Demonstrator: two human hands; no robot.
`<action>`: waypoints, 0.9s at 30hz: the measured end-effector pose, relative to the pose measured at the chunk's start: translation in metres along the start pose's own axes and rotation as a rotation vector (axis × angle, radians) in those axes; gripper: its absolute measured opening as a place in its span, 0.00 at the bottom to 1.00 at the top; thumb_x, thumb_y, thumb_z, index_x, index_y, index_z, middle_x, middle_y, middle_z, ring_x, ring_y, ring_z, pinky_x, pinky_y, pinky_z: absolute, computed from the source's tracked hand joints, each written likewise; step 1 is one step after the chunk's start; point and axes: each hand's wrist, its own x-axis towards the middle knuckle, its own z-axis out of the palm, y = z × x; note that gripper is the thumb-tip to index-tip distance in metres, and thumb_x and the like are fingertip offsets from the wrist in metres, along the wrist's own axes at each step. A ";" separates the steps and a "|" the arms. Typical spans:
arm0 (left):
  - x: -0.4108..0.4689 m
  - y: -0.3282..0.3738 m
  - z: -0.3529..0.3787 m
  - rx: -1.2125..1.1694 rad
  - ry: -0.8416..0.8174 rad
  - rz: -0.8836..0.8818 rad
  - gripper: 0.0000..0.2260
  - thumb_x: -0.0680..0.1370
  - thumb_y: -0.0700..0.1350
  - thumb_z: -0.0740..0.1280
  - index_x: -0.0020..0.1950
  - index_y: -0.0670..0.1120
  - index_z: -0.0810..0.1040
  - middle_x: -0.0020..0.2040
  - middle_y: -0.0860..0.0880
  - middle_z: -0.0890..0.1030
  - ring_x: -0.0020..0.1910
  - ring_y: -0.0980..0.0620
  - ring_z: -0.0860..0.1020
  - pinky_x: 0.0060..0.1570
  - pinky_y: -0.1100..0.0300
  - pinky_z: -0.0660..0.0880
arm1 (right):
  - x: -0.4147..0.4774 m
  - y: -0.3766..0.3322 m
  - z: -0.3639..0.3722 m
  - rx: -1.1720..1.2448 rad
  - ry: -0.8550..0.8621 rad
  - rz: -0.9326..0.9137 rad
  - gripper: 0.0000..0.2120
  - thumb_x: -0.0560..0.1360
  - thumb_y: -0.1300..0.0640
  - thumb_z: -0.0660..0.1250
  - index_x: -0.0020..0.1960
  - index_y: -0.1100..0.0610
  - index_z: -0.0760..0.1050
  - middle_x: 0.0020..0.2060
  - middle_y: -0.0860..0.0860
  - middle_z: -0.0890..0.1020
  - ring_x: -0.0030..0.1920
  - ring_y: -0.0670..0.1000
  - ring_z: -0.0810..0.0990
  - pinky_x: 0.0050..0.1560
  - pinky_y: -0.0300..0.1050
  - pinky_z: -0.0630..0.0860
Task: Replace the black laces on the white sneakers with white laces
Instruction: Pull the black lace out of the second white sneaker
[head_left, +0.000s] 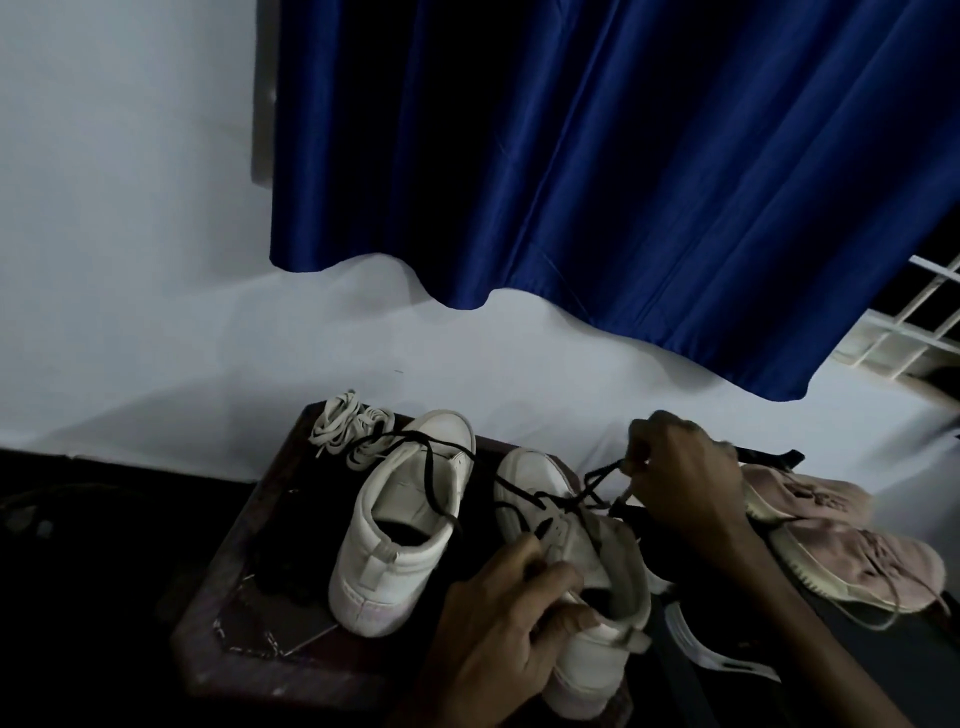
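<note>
1. Table (244, 613): two white sneakers side by side, toes toward far edge. White laces (348, 431) sat bundled at far-left corner, within reach but clear of the work. Prob. staged for re-lacing.
2. L hand (504, 629) gripped right sneaker (582, 545) near the near edge, fingers curled over its collar, thumb on the rim. Judged a brace, so shoe wouldn't slide under the pull.
3. R hand (685, 478) was raised just past the right edge, fingertips (631, 462) pinched on blk lace (597, 480). The strand ran from the eyelets up to the pinch. Judged: unthreading, partway done.
4. Left sneaker (400, 514) stood untouched. 2nd blk lace (428, 467) lay loose across it, toe to collar. Couldn't tell if any eyelet held it.
5. Pink shoes (841, 545) lay off table to the right, apart from the job.
</note>
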 end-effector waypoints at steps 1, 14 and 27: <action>0.000 0.001 0.001 0.007 0.005 0.001 0.14 0.79 0.65 0.59 0.50 0.57 0.76 0.45 0.56 0.71 0.43 0.59 0.75 0.30 0.59 0.75 | 0.000 0.002 0.000 0.037 0.002 0.035 0.06 0.74 0.54 0.68 0.39 0.51 0.73 0.43 0.45 0.77 0.41 0.49 0.78 0.46 0.49 0.75; -0.001 -0.001 0.006 0.012 0.007 0.032 0.12 0.78 0.65 0.62 0.53 0.59 0.75 0.50 0.56 0.73 0.46 0.58 0.78 0.32 0.62 0.75 | -0.015 -0.027 0.012 0.139 -0.258 -0.423 0.12 0.77 0.56 0.64 0.58 0.44 0.77 0.58 0.44 0.74 0.61 0.47 0.70 0.56 0.50 0.69; 0.000 0.001 0.005 0.046 0.055 0.039 0.14 0.79 0.65 0.58 0.49 0.57 0.75 0.53 0.56 0.75 0.51 0.60 0.77 0.34 0.68 0.72 | 0.012 -0.015 0.012 -0.181 -0.005 0.014 0.04 0.74 0.59 0.66 0.48 0.52 0.74 0.45 0.47 0.77 0.44 0.51 0.79 0.51 0.50 0.72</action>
